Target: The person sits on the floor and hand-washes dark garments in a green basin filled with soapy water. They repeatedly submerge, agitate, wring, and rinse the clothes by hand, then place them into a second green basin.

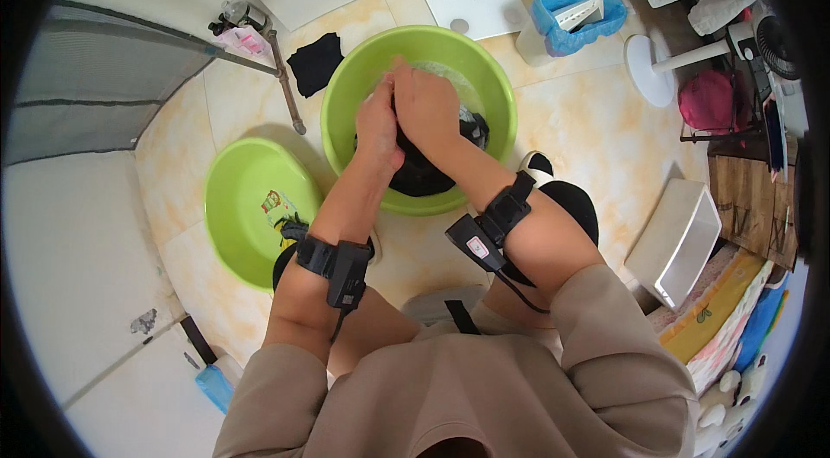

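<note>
Over the large green basin (505, 125), my left hand (377, 122) and my right hand (428, 105) are pressed together, fingers closed. A strip of dark fabric shows between them, part of a black cloth (421, 177) that hangs down into the basin. The fingertips are partly hidden behind the hands. Pale, foamy-looking water (454, 77) lies in the basin. Beside my right wrist, a grey-and-white patterned piece of cloth (473, 129) shows at the basin's right side.
A smaller green basin (233, 224) at left holds something black and yellow (292, 229). Beyond are a dark folded cloth (316, 64), a white scale (474, 4) and a blue-lined bin (540, 43). A white fan (650, 73) and a white box (670, 242) stand right.
</note>
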Demonstrator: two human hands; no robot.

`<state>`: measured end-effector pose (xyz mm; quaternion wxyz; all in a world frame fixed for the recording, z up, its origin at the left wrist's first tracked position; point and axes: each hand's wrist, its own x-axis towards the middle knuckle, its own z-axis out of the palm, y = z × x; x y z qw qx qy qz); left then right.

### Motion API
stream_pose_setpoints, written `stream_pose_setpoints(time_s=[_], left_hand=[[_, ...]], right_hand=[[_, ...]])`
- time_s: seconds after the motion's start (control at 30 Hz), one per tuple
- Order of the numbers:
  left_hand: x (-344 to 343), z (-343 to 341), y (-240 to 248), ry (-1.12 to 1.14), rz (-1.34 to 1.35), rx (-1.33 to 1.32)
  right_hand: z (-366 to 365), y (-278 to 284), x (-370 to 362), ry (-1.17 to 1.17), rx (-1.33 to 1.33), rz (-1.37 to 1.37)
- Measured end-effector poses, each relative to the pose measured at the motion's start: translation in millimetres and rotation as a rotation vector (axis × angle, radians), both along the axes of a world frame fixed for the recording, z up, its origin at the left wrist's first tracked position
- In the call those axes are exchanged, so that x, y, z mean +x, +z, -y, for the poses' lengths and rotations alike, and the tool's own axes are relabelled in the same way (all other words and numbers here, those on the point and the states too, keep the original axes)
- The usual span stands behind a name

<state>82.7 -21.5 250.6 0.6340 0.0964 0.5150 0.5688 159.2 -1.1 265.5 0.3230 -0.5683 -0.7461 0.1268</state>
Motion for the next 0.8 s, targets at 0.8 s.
stream_pose_setpoints(time_s=[0.8], left_hand=[[-43, -7, -10, -0.327, -0.024, 0.222]], right_hand=[[39, 29, -23, -0.116, -0.024, -0.418]])
